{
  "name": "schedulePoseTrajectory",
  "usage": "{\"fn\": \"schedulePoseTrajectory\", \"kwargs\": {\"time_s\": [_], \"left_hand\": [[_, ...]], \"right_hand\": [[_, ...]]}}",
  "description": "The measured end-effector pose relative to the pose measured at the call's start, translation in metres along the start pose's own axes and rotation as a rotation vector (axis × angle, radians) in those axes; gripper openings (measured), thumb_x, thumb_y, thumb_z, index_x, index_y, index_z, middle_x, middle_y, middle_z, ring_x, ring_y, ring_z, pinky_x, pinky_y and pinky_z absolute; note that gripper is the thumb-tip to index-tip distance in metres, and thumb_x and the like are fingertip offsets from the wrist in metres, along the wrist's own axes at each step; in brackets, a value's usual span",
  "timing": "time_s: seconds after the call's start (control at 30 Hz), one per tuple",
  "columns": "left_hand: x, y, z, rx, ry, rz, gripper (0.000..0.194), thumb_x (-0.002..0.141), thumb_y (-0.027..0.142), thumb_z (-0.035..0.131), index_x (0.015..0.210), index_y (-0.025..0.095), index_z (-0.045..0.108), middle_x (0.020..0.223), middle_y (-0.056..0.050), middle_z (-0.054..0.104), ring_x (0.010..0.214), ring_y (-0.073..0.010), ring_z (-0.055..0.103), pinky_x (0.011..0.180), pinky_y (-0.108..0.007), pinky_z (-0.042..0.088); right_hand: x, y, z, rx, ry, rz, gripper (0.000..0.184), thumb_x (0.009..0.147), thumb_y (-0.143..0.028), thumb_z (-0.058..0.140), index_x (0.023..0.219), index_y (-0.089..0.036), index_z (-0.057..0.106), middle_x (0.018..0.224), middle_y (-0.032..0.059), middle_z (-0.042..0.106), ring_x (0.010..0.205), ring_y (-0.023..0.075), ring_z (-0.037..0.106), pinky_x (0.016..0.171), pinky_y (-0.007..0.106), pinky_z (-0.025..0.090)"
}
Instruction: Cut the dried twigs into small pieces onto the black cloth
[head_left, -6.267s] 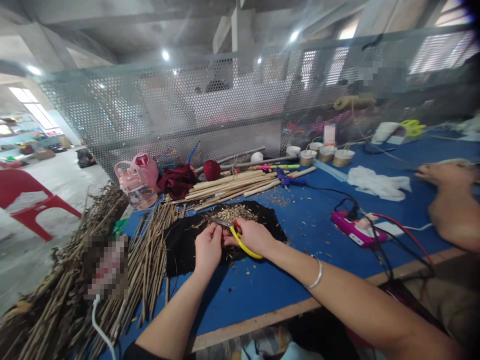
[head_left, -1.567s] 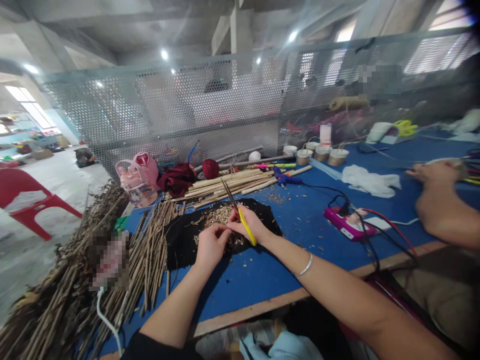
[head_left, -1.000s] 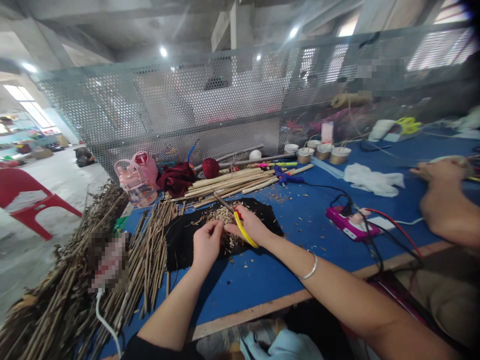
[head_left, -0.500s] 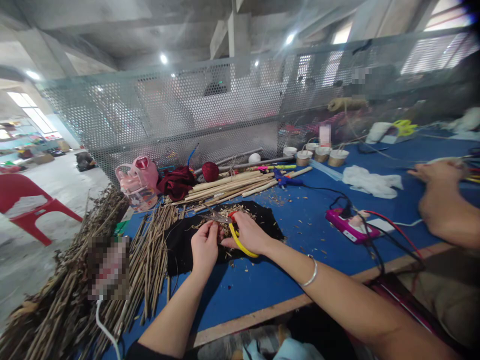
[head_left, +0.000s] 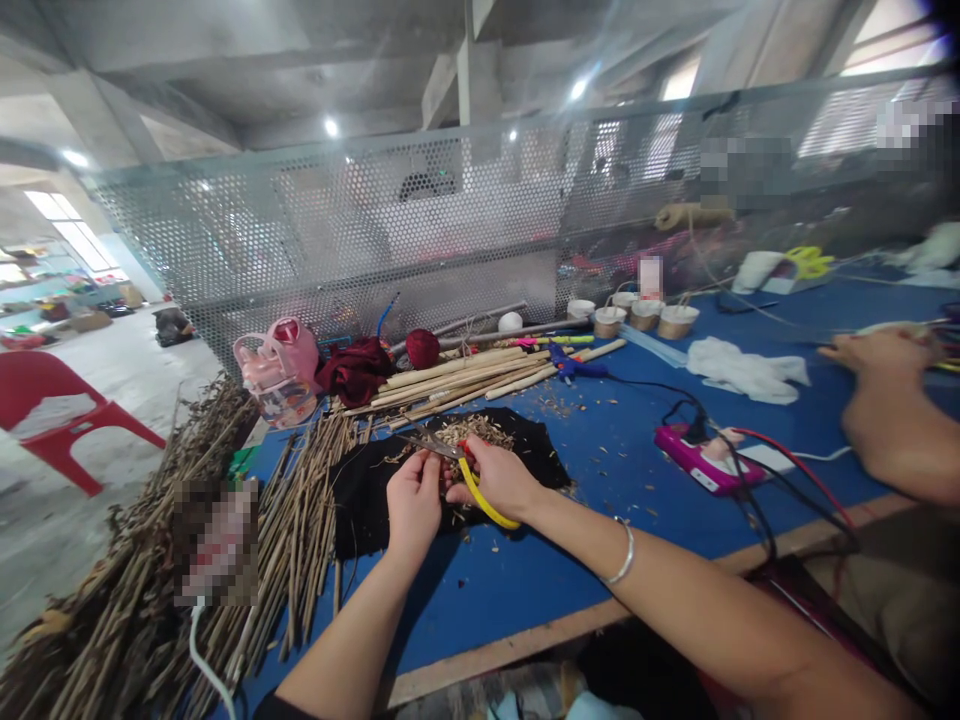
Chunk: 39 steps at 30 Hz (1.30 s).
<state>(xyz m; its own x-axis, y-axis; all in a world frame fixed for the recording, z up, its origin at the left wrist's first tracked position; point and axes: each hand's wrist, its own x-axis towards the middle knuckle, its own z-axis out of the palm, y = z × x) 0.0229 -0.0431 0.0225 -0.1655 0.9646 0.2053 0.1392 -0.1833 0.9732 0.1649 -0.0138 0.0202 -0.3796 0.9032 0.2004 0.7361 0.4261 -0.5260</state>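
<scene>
While right fingers grip yellow-handled scissors — left hand close, cuttings beyond

Small ceiling lamps and far-right windows glare above a dim hall — hazy streaks spread from the lamps. Soft shadows fall on the blue bench; the edges look stretched, smeared, the far right corner black — and patches are pixelated.

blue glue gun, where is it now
In the head view, the blue glue gun lies right of centre, by the right ends of the pale sticks.
</scene>
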Motion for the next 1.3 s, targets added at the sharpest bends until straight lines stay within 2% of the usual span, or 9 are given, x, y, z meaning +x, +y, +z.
{"fn": "schedulePoseTrajectory", "kwargs": {"time_s": [0.33,0.67,0.87,1.17,1.3], "left_hand": [[0.0013,-0.0034,-0.0017,0.131,0.022,0.045,0.031,0.081,0.041,0.047,0.07,0.015,0.06,0.062,-0.001,0.06,0.057,-0.0124,0.054,0.055,-0.02,0.04],[0.0033,-0.007,-0.0035,0.169,0.035,0.082,0.03,0.082,0.04,0.045,0.072,0.016,0.059,0.062,0.0,0.057,0.056,-0.0111,0.05,0.054,-0.02,0.038],[0.0031,-0.0055,-0.0021,0.093,0.06,0.054,0.026,0.081,0.039,0.047,0.075,0.016,0.059,0.061,0.0,0.057,0.056,-0.0116,0.052,0.054,-0.021,0.041],[0.0025,-0.0075,0.0,-0.001,0.048,0.017,0.022,0.079,0.035,0.048,0.074,0.016,0.057,0.062,0.001,0.058,0.053,-0.0114,0.052,0.053,-0.022,0.043],[0.0022,-0.0087,-0.0016,0.078,0.052,0.05,0.023,0.081,0.035,0.047,0.075,0.016,0.059,0.063,0.0,0.059,0.056,-0.0118,0.052,0.055,-0.022,0.042]], "right_hand": [[0.0016,0.0046,0.0008,-0.116,0.017,0.046,0.055,0.063,-0.066,0.059,0.088,-0.019,0.048,0.072,0.0038,0.062,0.068,0.0191,0.061,0.052,0.023,0.03],[0.0039,0.0073,0.0048,-0.102,0.011,0.065,0.05,0.068,-0.067,0.053,0.085,-0.02,0.05,0.073,0.0038,0.063,0.066,0.0176,0.06,0.052,0.023,0.03],[0.0038,0.0085,0.0012,-0.166,0.076,-0.027,0.06,0.062,-0.069,0.057,0.091,-0.018,0.045,0.078,0.0052,0.061,0.071,0.0201,0.059,0.058,0.026,0.034],[0.0041,0.0067,0.0017,-0.117,0.098,-0.144,0.058,0.057,-0.062,0.065,0.087,-0.018,0.044,0.085,0.0063,0.055,0.078,0.0208,0.054,0.067,0.03,0.039],[0.0036,0.0057,0.0007,-0.107,0.094,-0.145,0.058,0.057,-0.063,0.065,0.088,-0.017,0.044,0.086,0.007,0.055,0.079,0.0215,0.054,0.068,0.031,0.04]]}}
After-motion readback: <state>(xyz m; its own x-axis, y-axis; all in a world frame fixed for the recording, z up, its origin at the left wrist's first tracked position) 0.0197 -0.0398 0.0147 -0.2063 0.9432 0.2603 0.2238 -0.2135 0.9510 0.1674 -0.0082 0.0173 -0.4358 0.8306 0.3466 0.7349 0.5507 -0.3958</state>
